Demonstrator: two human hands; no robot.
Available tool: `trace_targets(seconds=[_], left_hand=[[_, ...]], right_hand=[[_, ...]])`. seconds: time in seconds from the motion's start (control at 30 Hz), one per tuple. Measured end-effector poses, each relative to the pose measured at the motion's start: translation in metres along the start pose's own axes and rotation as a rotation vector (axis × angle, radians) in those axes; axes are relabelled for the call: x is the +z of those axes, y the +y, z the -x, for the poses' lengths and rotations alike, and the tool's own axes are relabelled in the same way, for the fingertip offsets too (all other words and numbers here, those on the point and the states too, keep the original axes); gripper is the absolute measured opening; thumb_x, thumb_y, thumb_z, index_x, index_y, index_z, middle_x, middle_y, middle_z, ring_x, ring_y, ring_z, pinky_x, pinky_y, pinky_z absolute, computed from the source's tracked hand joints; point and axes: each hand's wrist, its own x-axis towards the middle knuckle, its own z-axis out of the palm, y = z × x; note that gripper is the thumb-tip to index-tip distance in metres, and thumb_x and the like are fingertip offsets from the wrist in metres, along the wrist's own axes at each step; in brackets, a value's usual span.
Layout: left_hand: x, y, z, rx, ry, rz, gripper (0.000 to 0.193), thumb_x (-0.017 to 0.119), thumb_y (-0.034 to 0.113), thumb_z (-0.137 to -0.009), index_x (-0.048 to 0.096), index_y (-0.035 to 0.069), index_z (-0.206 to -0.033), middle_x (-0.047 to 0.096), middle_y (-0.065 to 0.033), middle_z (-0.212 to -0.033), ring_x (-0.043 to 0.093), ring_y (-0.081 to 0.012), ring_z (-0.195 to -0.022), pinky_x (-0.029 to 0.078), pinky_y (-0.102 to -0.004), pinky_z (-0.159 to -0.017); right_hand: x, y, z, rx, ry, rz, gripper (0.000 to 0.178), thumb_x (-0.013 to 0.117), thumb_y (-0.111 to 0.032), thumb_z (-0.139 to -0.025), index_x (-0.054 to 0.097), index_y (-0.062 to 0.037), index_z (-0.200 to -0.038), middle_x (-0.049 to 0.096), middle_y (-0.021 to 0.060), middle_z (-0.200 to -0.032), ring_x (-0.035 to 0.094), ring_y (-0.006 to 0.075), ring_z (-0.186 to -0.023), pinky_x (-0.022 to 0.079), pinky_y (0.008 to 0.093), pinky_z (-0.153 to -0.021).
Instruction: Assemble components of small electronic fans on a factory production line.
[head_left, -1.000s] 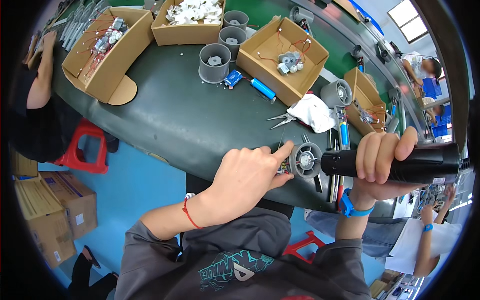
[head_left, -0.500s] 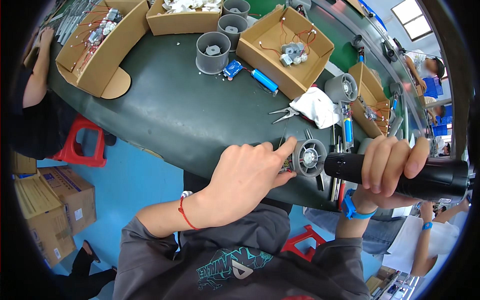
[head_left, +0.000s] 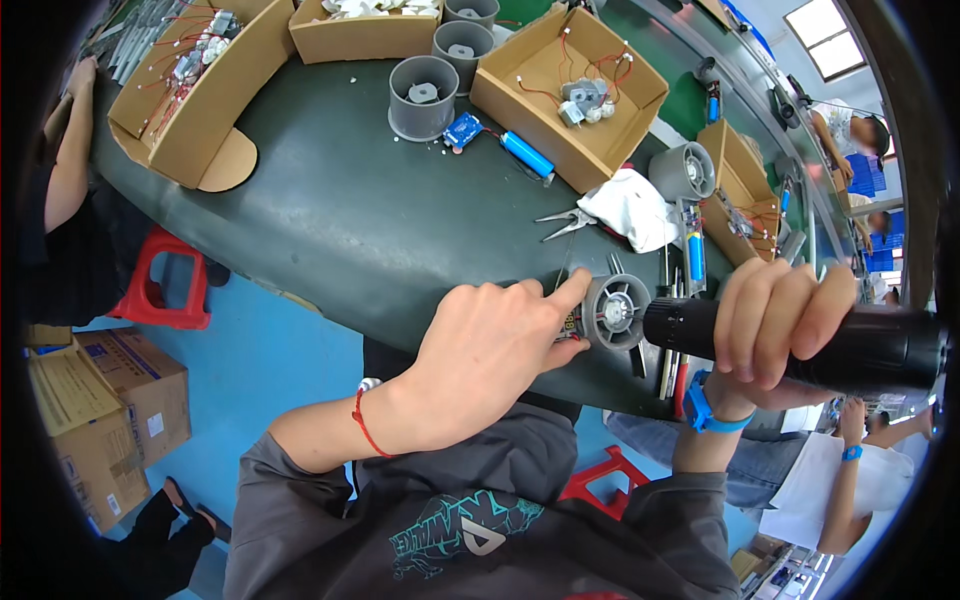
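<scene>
My right hand (head_left: 780, 325) is wrapped round a thick black electric screwdriver (head_left: 885, 350), held nearly level. Its narrower front end points left, at the open face of a small grey fan housing (head_left: 615, 312) with spokes and a metallic hub. Whether a bit reaches into the hub cannot be made out. From the left, my left hand (head_left: 500, 330) pinches the back part of the housing between thumb and forefinger. A small circuit board (head_left: 571, 322) with a lit display shows between those fingers. The other fingers of that hand are curled, hiding part of the board.
Pliers (head_left: 570, 220), a white cloth (head_left: 635, 210) and several slim tools (head_left: 668, 370) lie near the housing. Beyond are a blue battery (head_left: 527, 154), grey cylinders (head_left: 422, 112) and a cardboard tray (head_left: 560, 140) of wired motors. Other people sit or stand at both sides.
My hands, the screwdriver and the fan housing keep nearly the same places relative to each other. The whole view has shifted slightly. At lower left, another person's feet show more.
</scene>
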Motion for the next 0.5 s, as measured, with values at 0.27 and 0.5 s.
trace_targets(seconds=[0.27,0.5], left_hand=[[0.0,0.0,0.004,0.025,0.053,0.002,0.054,0.072,0.036,-0.087,0.057,0.011,-0.132,0.065,-0.0135,-0.074,0.065,-0.0353,-0.065,0.049,-0.0439,-0.054],[0.005,-0.003,0.009,0.111,0.094,-0.037,0.052,0.069,0.036,-0.09,0.056,0.005,-0.13,0.065,-0.0127,-0.073,0.067,-0.0324,-0.063,0.051,-0.042,-0.053]], right_hand=[[0.015,-0.005,-0.008,0.106,0.062,-0.016,0.048,0.059,-0.05,-0.097,0.054,-0.0023,-0.095,0.057,0.0058,-0.059,0.05,0.016,-0.048,0.045,0.0271,-0.043],[-0.006,-0.007,-0.007,0.027,0.627,0.132,0.082,0.027,-0.081,-0.093,0.056,-0.0036,-0.096,0.041,0.0001,-0.052,0.037,0.0124,-0.042,0.031,0.0277,-0.038]])
